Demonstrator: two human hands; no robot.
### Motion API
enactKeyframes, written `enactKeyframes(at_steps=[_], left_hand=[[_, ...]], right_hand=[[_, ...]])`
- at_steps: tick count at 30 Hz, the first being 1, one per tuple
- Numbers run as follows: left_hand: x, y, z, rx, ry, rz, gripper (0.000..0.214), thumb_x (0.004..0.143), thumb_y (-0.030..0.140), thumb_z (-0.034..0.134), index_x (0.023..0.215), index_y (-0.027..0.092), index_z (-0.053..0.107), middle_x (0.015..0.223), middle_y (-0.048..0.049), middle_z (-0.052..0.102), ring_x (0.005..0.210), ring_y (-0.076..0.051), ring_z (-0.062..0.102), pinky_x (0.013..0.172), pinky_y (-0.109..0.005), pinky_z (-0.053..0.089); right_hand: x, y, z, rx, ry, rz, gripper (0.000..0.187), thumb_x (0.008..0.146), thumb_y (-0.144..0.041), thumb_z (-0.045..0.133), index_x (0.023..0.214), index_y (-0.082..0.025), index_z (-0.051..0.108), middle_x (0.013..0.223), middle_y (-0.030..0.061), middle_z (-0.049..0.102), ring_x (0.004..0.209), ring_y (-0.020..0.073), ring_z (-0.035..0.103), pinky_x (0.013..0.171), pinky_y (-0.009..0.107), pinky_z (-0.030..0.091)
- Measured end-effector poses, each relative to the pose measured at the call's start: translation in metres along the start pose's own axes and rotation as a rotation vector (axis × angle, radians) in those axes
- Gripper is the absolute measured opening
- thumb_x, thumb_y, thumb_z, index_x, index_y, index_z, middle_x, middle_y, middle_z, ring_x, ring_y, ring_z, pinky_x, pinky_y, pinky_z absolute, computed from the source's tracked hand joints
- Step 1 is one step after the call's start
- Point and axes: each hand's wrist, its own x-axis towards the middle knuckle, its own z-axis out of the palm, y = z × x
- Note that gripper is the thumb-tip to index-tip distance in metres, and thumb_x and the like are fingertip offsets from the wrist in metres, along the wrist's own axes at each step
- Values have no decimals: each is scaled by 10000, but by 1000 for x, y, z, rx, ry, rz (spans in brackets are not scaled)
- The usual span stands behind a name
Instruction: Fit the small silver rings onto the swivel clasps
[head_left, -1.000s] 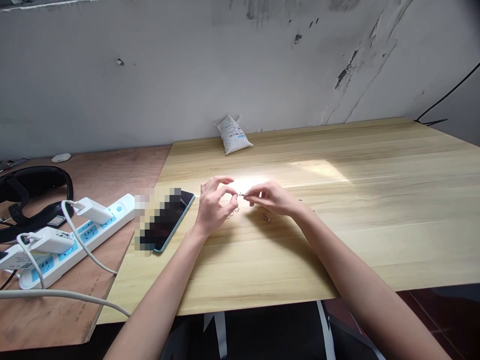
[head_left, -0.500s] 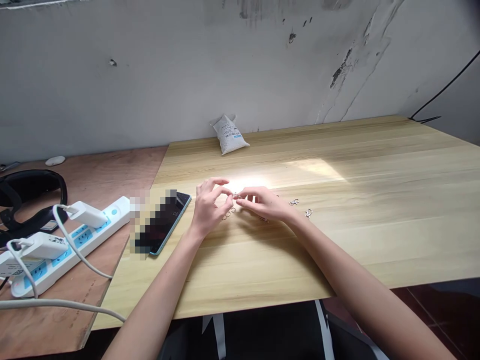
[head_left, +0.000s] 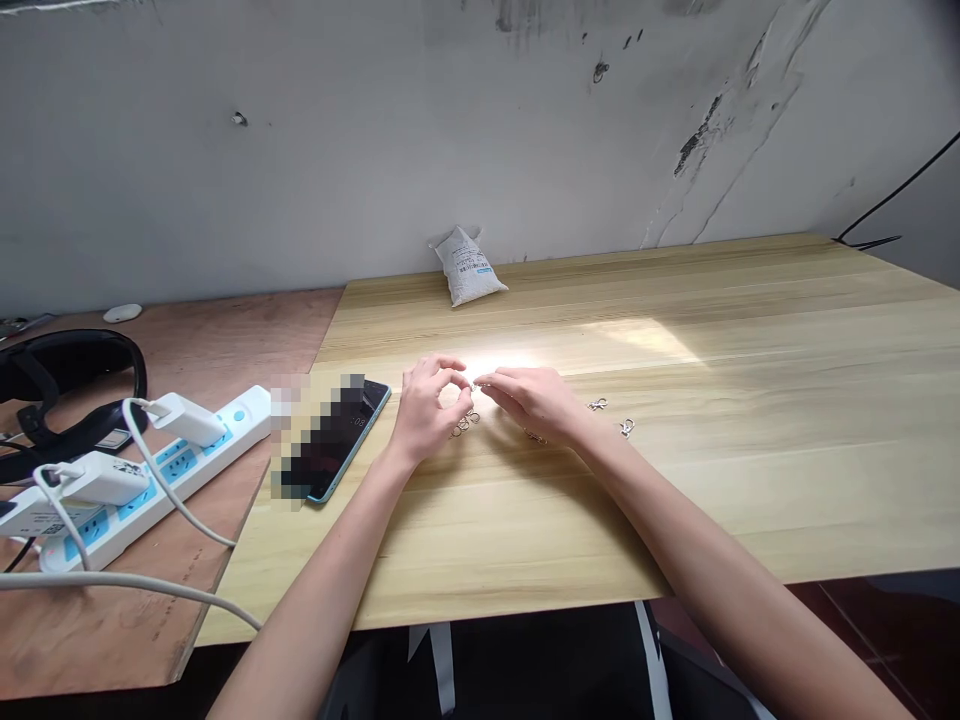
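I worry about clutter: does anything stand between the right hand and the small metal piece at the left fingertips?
Nothing visible does: the right hand is directly beside the small metal piece; whether they touch is too small to tell. The loose rings lie nearer the person, not between.

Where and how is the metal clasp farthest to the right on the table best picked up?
Probably pinch the clasp across its middle, coming from above: it lies flat, longer than wide, so its two long edges offer the likeliest hold. The right forearm runs close along its near side, so avoid approaching from there.
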Motion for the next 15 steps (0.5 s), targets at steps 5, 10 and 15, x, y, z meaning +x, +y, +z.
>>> enactKeyframes(at_steps=[5,10,15], left_hand=[[3,0,-2,-211,-53,-123,103,837,233,589,749,206,636,1009,-36,656,1033,-221,589,931,-395,420],[5,-3,-5,-445,-127,-207,144,839,314,585,809,197,663,994,-61,652,979,-220,610,773,-319,496],[6,-6,-9,-527,-159,-164,174,838,346,599,825,190,673,1002,-61,653,986,-212,609,823,-319,496]], right_hand=[[1,-4,-4,-221,40,-79,320,1020,-234,344,1148,-230,637,733,13,606,584,103,410,500,262,190],[5,-4,4,-323,147,-203,362,1004,-155,347,1252,-254,592,713,-1,585,574,107,378,500,267,207],[6,-7,12,-307,248,-253,346,986,-116,373,1203,-243,610,721,-9,603,588,102,413,519,260,246]])
